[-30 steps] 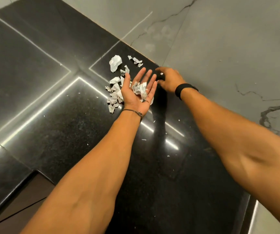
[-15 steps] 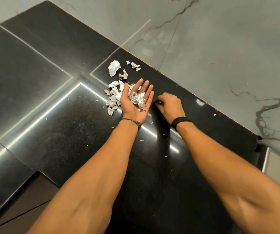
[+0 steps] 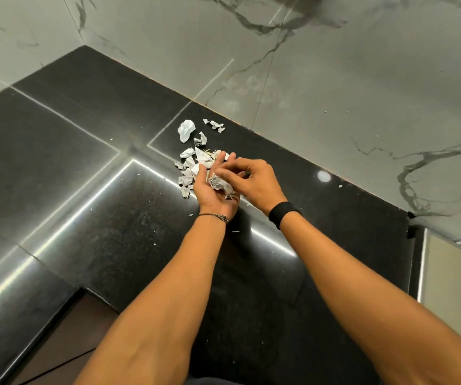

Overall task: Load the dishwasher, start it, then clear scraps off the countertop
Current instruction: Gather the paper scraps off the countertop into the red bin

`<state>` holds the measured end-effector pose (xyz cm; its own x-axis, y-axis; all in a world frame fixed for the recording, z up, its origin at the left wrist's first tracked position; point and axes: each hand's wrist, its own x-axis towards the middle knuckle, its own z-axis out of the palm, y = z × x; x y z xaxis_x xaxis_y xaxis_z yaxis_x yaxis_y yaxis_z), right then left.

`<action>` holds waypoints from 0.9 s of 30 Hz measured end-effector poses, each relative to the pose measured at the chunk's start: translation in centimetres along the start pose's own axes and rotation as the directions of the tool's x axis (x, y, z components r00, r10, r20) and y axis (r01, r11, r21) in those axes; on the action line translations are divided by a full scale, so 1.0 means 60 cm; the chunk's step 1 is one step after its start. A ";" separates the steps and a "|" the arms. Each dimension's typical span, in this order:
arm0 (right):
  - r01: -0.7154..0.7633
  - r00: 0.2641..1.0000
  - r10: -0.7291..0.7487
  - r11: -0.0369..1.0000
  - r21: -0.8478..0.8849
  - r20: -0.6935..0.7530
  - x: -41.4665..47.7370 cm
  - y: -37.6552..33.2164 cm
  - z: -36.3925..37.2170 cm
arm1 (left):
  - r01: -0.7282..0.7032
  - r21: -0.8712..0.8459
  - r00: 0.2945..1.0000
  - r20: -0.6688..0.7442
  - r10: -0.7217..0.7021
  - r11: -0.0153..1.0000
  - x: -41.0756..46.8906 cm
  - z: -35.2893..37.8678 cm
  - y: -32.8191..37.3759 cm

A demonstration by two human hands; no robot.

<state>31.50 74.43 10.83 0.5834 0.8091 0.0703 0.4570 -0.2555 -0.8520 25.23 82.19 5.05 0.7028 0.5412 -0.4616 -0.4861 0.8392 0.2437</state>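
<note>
Torn white paper scraps (image 3: 189, 162) lie in a loose pile on the black polished countertop (image 3: 107, 195), close to the wall. My left hand (image 3: 208, 194) is held palm up over the counter beside the pile, fingers fairly straight, with a small heap of scraps (image 3: 223, 185) lying in the palm. My right hand (image 3: 257, 176), with a black band on its wrist, hovers over that palm. Its fingers are curled, and the tips pinch a scrap against the heap. A bigger crumpled piece (image 3: 186, 129) and a thin strip (image 3: 214, 125) lie farther back.
A grey marbled wall (image 3: 334, 87) rises directly behind the counter and wraps round the far corner. Tiny white crumbs (image 3: 234, 231) dot the counter near my wrists. The counter's front edge steps in at the lower left above brown cabinetry (image 3: 65, 343). A pale panel (image 3: 451, 276) sits at the right end.
My right hand has left the counter by the wall and come over my left palm with a pinched scrap. The left hand has stayed palm up with its heap. The view has tilted up.
</note>
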 end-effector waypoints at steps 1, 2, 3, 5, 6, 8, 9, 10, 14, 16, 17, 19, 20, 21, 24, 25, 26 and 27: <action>0.003 1.000 -0.002 1.000 0.022 -0.031 0.000 -0.003 0.001 | 0.001 -0.027 1.000 0.014 0.000 1.000 -0.003 0.000 0.000; 0.008 0.998 -0.004 0.998 0.059 -0.070 0.001 -0.004 0.002 | -0.002 -0.049 1.000 0.022 0.003 0.999 -0.007 -0.002 0.003; 0.014 0.994 -0.004 0.996 0.091 -0.113 0.004 -0.005 0.000 | -0.003 -0.072 1.000 0.026 0.005 0.997 -0.009 -0.004 0.007; 0.004 0.984 0.016 0.994 0.113 -0.179 0.013 0.002 -0.006 | -0.015 -0.112 1.000 0.026 0.018 0.994 -0.014 -0.011 0.015; -0.020 0.980 0.039 0.995 0.100 -0.193 0.020 0.012 -0.009 | -0.019 -0.126 0.999 0.029 0.023 0.992 -0.015 -0.014 0.019; -0.103 0.983 0.104 0.995 0.016 -0.154 0.032 0.039 -0.012 | -0.021 -0.125 0.999 0.023 0.024 0.992 -0.014 -0.026 0.030; -0.145 0.985 0.138 0.988 -0.056 -0.107 0.037 0.054 -0.013 | -0.019 -0.118 1.000 0.015 0.021 0.993 -0.014 -0.031 0.035; -0.175 0.984 0.169 0.973 -0.148 -0.054 0.041 0.069 -0.011 | -0.019 -0.111 1.000 0.004 0.019 0.994 -0.013 -0.037 0.041; -0.116 0.964 0.209 0.885 -0.451 0.162 0.044 0.091 0.012 | -0.025 -0.091 1.000 -0.019 0.023 0.996 -0.006 -0.052 0.055; -0.021 0.963 0.158 0.852 -0.524 0.217 0.043 0.095 0.031 | -0.032 -0.069 0.999 -0.014 0.031 0.997 0.000 -0.053 0.057; 0.028 0.966 0.121 0.833 -0.552 0.231 0.041 0.100 0.038 | -0.036 -0.061 0.999 -0.009 0.035 0.997 0.002 -0.050 0.056; 0.104 0.968 0.052 0.807 -0.582 0.244 0.032 0.107 0.048 | -0.042 -0.050 0.999 -0.004 0.042 0.998 0.006 -0.048 0.057; 0.119 0.970 0.034 0.798 -0.591 0.242 0.025 0.109 0.048 | -0.040 -0.041 0.999 -0.003 0.039 0.998 0.008 -0.046 0.056; 0.125 0.971 0.029 0.788 -0.603 0.239 0.019 0.106 0.047 | -0.037 -0.032 0.999 -0.006 0.037 0.999 0.009 -0.046 0.056; 0.097 0.974 0.054 0.780 -0.618 0.221 -0.001 0.099 0.041 | -0.024 -0.004 1.000 -0.020 0.024 1.000 0.007 -0.050 0.056; 0.070 0.978 0.067 0.792 -0.607 0.199 -0.006 0.097 0.037 | -0.022 0.004 0.999 -0.025 0.022 1.000 0.006 -0.051 0.057; 0.016 0.984 0.089 0.817 -0.576 0.155 -0.011 0.096 0.033 | -0.024 0.010 0.999 -0.033 0.025 1.000 0.004 -0.052 0.059; -0.065 0.987 0.132 0.853 -0.517 0.092 -0.015 0.094 0.026 | -0.027 0.015 0.999 -0.039 0.028 1.000 0.002 -0.052 0.061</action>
<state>32.51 73.07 5.13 0.5741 0.8138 -0.0905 0.6990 -0.5446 -0.4635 21.92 85.16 3.20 0.6685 0.5617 -0.4873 -0.4973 0.8249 0.2686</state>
